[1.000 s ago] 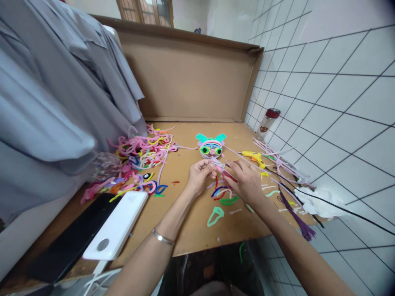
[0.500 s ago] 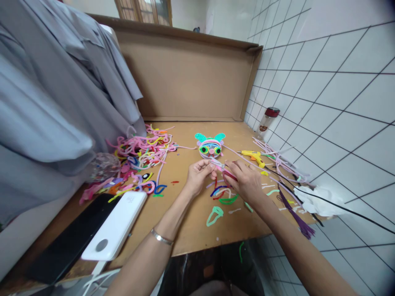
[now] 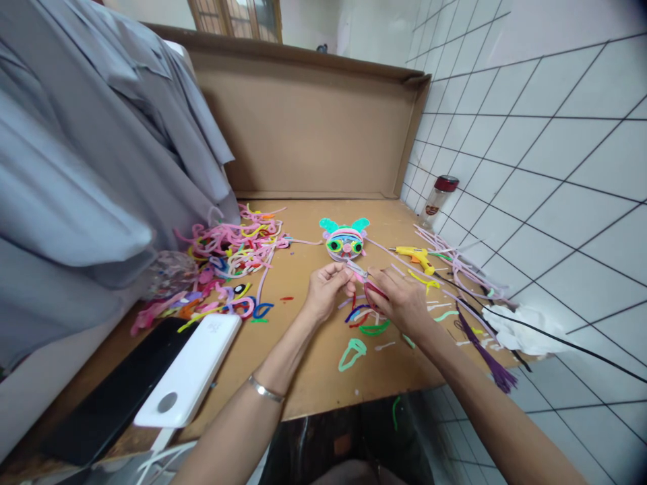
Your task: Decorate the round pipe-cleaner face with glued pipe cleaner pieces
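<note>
My right hand (image 3: 404, 296) grips a pair of scissors (image 3: 375, 291) by its dark red handles. The metal blades point left toward my left hand (image 3: 326, 289), whose thumb and fingers are pinched around a small pink pipe cleaner piece (image 3: 360, 275), partly hidden by the fingers. Just beyond the blades sits a round face figure (image 3: 345, 244) with teal ears, green-and-yellow ringed eyes and a pink nose. Below my hands lie bent pipe cleaners, among them a green curved one (image 3: 375, 329) and a mint green loop (image 3: 352, 354).
A heap of colourful pipe cleaners (image 3: 237, 246) lies at the left, near a white power bank (image 3: 189, 370) and a black phone-like slab (image 3: 116, 391). At the right are a yellow glue gun (image 3: 417, 257) with its black cord, a red-lidded jar (image 3: 439, 199) and crumpled white tissue (image 3: 523, 329).
My right hand has shifted slightly, with its fingers closer together on the scissors. More of a yellow pipe cleaner shows beside it. My left hand stays nearly still.
</note>
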{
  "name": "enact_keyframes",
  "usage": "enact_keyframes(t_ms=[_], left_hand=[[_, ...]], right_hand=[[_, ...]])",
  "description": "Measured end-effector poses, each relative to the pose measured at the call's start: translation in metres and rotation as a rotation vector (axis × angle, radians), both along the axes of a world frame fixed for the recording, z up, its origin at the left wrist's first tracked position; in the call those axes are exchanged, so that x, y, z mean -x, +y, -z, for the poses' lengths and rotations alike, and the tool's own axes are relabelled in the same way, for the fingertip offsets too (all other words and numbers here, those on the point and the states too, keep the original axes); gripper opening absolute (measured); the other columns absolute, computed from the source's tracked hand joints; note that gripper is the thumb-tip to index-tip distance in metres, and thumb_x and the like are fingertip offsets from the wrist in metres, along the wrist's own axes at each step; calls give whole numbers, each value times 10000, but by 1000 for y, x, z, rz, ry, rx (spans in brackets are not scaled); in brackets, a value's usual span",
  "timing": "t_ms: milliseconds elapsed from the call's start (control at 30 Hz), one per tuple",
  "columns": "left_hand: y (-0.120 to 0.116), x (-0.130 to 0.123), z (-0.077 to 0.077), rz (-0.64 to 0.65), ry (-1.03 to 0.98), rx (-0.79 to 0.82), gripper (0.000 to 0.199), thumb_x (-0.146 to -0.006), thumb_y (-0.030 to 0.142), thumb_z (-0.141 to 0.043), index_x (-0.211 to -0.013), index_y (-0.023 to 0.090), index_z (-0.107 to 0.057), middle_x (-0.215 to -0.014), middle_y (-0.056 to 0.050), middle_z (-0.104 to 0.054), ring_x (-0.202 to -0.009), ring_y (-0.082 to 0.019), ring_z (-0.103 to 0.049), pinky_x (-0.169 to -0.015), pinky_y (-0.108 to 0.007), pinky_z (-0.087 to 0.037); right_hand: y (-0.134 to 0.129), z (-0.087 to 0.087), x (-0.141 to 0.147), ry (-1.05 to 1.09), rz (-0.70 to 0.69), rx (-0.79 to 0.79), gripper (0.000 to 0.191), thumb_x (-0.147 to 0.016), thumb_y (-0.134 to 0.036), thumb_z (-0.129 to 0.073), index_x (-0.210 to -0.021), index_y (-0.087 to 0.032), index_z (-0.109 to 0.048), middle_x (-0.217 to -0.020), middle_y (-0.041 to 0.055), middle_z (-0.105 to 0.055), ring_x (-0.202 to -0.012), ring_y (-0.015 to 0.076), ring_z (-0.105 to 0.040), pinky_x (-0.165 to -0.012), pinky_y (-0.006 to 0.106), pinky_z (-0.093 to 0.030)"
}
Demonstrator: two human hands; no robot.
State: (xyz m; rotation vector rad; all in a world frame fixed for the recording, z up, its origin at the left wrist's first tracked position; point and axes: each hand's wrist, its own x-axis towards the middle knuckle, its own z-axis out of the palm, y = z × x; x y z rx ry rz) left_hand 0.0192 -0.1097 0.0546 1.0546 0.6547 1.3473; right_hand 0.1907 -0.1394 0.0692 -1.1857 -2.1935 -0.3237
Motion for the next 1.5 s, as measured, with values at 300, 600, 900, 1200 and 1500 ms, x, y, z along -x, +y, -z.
enact_keyframes(t_ms=[300, 600, 900, 1200, 1500], left_hand=[[1, -1, 3, -7, 64, 0, 308, -653, 424, -756, -651, 145, -627, -504, 7, -591, -418, -74, -479, -455, -205, -384], [3, 1, 0, -28, 32, 20, 324, -656, 431, -732, -587, 151, -587, -449, 23, -543, -377, -54, -423, -435, -193, -365], [1, 0, 0, 1, 46, 20, 271, -650, 387, -729, -668, 143, -612, -481, 25, -566, -397, -60, -447, -466, -201, -379], [0, -2, 1, 28, 24, 8, 261, -674, 373, -733, -690, 144, -608, -502, 25, -575, -417, -59, -460, -482, -200, -370], [-2, -2, 0, 32, 18, 7, 267, -671, 378, -736, -669, 147, -601, -493, 24, -569, -420, -64, -466, -485, -202, -369]], right_hand=[[4, -3, 2, 702, -258, 678, 342, -775, -467, -626, -982, -220, -739, -841, 28, -741, -753, 202, -685, -668, 330, -566], [4, 0, -2, 564, -124, 460, 313, -859, -374, -522, -1105, -210, -624, -1027, 71, -696, -890, 205, -648, -771, 341, -520], [-2, -4, 1, 63, -10, 135, 242, -891, -323, -519, -1082, -201, -601, -990, 94, -674, -907, 239, -615, -764, 345, -426], [0, -3, 4, -5, 35, 51, 206, -899, -318, -522, -1048, -209, -611, -970, 83, -687, -855, 223, -614, -696, 317, -366], [-2, -10, 8, -89, 81, 29, 230, -893, -319, -547, -1071, -188, -607, -982, 89, -685, -866, 228, -598, -713, 326, -325]])
